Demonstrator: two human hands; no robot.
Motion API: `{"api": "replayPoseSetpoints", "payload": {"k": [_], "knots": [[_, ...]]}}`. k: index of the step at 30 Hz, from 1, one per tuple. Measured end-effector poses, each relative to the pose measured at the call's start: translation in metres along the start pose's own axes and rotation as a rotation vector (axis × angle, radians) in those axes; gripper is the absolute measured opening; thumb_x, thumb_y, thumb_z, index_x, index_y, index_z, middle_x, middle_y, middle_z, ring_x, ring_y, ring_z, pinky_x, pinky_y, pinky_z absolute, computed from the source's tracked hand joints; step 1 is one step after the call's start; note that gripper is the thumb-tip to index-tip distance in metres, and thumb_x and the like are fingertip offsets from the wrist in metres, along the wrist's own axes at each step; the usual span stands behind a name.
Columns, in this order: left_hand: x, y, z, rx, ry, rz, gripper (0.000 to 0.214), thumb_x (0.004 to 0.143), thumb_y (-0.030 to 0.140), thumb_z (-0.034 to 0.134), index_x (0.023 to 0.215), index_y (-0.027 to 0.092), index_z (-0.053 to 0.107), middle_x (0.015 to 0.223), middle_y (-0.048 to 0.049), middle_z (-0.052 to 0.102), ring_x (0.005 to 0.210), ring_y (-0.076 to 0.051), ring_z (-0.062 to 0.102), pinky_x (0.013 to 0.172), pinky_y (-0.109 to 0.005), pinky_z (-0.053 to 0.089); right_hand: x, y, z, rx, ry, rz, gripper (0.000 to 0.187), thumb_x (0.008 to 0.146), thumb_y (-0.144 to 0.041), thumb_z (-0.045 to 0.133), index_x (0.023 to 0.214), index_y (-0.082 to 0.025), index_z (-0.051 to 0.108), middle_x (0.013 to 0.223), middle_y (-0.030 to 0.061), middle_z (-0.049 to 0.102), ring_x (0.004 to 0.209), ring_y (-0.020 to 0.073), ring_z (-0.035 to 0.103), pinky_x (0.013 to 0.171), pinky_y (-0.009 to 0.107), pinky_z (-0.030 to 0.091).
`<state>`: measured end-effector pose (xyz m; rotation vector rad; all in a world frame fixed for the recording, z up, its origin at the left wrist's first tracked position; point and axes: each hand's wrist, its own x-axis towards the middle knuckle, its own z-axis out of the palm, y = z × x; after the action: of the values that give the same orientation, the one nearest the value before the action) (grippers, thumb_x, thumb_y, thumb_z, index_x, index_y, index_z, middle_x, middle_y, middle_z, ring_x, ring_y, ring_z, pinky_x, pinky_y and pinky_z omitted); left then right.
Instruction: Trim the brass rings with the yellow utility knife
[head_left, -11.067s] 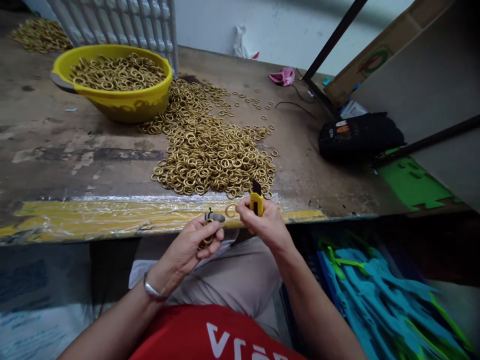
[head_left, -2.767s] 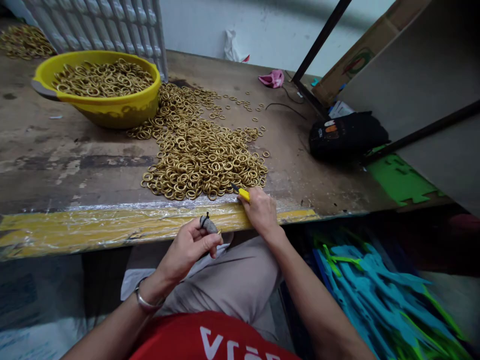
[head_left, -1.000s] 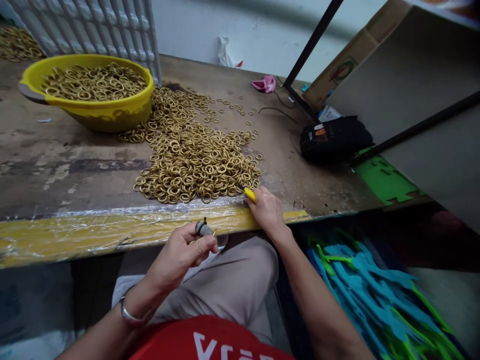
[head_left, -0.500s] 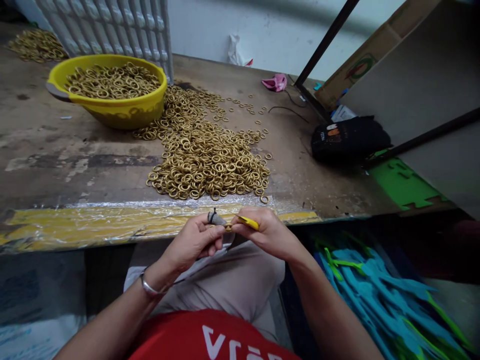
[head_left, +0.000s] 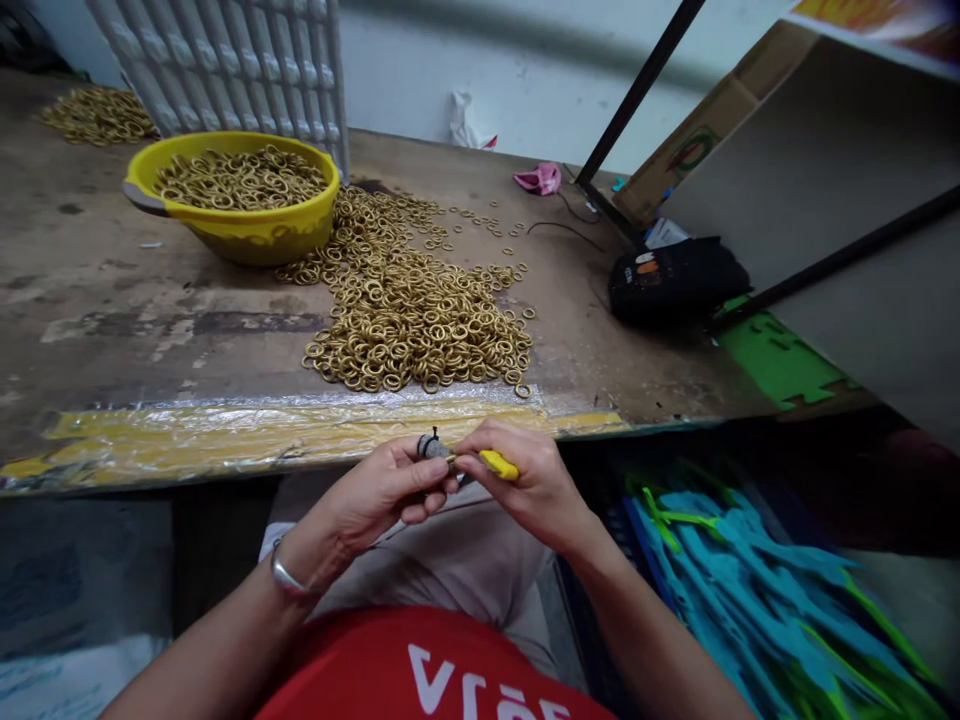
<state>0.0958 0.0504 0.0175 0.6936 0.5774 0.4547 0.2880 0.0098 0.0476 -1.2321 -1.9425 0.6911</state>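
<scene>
My left hand (head_left: 401, 483) is closed, pinching a small gold ring (head_left: 451, 459) between thumb and index finger. A grey finger cover (head_left: 431, 449), tied with a black band, sits on that index finger. Close beside it, my right hand (head_left: 517, 475) is wrapped round a tool with a yellow handle (head_left: 499, 464); its thin blade, mostly hidden by the fingers, points at the ring. Both hands are over my lap at the table's front edge. Just beyond them lies a heap of gold rings (head_left: 420, 320).
A yellow basin (head_left: 247, 235) full of rings stands at the back left, before a ribbed grey panel (head_left: 232, 70). Another ring pile (head_left: 97, 115) lies farther left. A black pouch (head_left: 675, 280) and pink cloth (head_left: 538, 179) lie right. Blue-green pieces (head_left: 757, 590) fill a crate below.
The ring and the left fingertips have turned slightly, and the yellow handle now lies lower against the right hand. The camera view has shifted a little.
</scene>
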Motion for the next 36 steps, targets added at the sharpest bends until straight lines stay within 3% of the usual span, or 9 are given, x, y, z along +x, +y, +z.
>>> {"api": "replayPoseSetpoints", "payload": {"k": [6, 13, 21, 29, 36], "knots": [[-0.001, -0.008, 0.01, -0.041, 0.083, 0.077, 0.03, 0.074, 0.034, 0.08, 0.083, 0.011, 0.061, 0.07, 0.0002, 0.052, 0.056, -0.005, 0.04, 0.044, -0.014, 0.028, -0.019, -0.003, 0.002, -0.107, 0.086, 0.149, 0.012, 0.093, -0.016, 0.054, 0.093, -0.019, 0.065, 0.083, 0.0026, 0.065, 0.078, 0.0145, 0.061, 0.071, 0.024, 0.044], [0.0, -0.016, 0.014, 0.033, 0.148, 0.169, 0.033, 0.078, 0.041, 0.076, 0.081, 0.015, 0.056, 0.061, 0.0054, 0.043, 0.049, -0.004, 0.029, 0.042, -0.015, 0.021, -0.033, -0.003, 0.016, -0.394, 0.006, 0.273, 0.028, 0.079, 0.0, 0.05, 0.096, -0.018, 0.063, 0.09, 0.005, 0.068, 0.078, 0.017, 0.063, 0.07, 0.026, 0.044], [0.001, -0.019, 0.011, 0.169, 0.131, 0.237, 0.026, 0.086, 0.039, 0.068, 0.086, 0.016, 0.056, 0.062, 0.0061, 0.04, 0.049, -0.005, 0.028, 0.044, -0.018, 0.022, -0.029, -0.002, 0.023, -0.607, 0.028, 0.282, 0.022, 0.083, -0.003, 0.048, 0.094, -0.018, 0.061, 0.086, 0.0053, 0.066, 0.075, 0.0181, 0.061, 0.067, 0.027, 0.042], [0.004, -0.019, 0.005, 0.222, 0.124, 0.279, 0.022, 0.089, 0.036, 0.065, 0.084, 0.017, 0.054, 0.061, 0.0064, 0.038, 0.051, -0.006, 0.029, 0.046, -0.02, 0.023, -0.028, 0.001, 0.024, -0.628, 0.032, 0.273, 0.022, 0.084, -0.004, 0.048, 0.096, -0.017, 0.061, 0.087, 0.005, 0.064, 0.076, 0.0188, 0.061, 0.067, 0.029, 0.041], [0.005, -0.017, 0.0, 0.402, 0.16, 0.314, 0.023, 0.088, 0.037, 0.065, 0.095, 0.016, 0.063, 0.071, 0.002, 0.044, 0.06, -0.01, 0.035, 0.054, -0.023, 0.029, -0.021, 0.0, 0.027, -0.603, 0.025, 0.241, 0.017, 0.09, -0.009, 0.047, 0.093, -0.018, 0.061, 0.083, 0.0048, 0.066, 0.071, 0.0179, 0.061, 0.064, 0.028, 0.039]]}}
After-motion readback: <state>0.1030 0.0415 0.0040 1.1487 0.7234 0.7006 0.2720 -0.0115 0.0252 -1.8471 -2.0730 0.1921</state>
